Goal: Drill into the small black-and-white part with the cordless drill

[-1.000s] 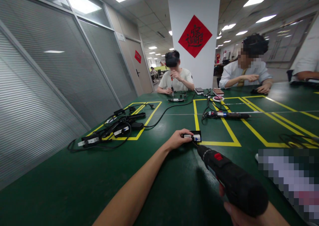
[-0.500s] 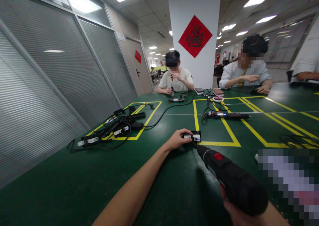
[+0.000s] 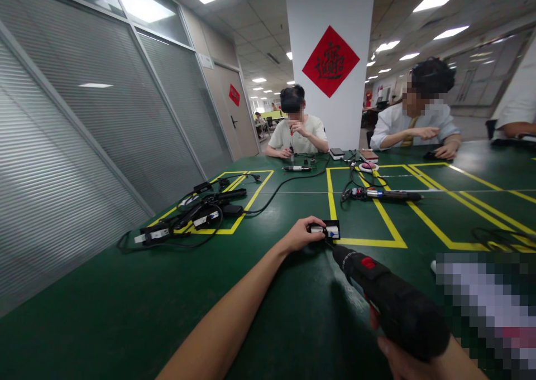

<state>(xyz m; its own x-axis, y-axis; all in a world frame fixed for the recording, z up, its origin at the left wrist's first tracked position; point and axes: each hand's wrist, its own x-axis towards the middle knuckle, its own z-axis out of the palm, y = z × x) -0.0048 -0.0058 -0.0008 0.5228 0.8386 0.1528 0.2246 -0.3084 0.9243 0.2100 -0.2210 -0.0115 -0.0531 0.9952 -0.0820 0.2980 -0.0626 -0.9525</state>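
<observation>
My left hand (image 3: 305, 232) grips the left part of a small black block with a white label (image 3: 334, 231), on the green table just left of a yellow tape corner. My right hand (image 3: 391, 346) is wrapped round the handle of a black cordless drill (image 3: 389, 296) with a red switch on top. The drill points away and to the left, and its thin bit reaches the near side of the block beside my left fingertips. Whether the bit touches the block I cannot tell. The drill body hides much of my right hand.
Black adapters with cables (image 3: 205, 212) lie at the left. A pen-shaped electric screwdriver (image 3: 385, 195) lies beyond the block, with another dark pen-shaped tool (image 3: 298, 168) farther back. Two co-workers (image 3: 298, 131) sit across the table (image 3: 125, 302). A blurred-out patch covers the lower right.
The whole view has shifted very slightly to the right. Both hands, the drill and the block keep the same positions relative to each other.
</observation>
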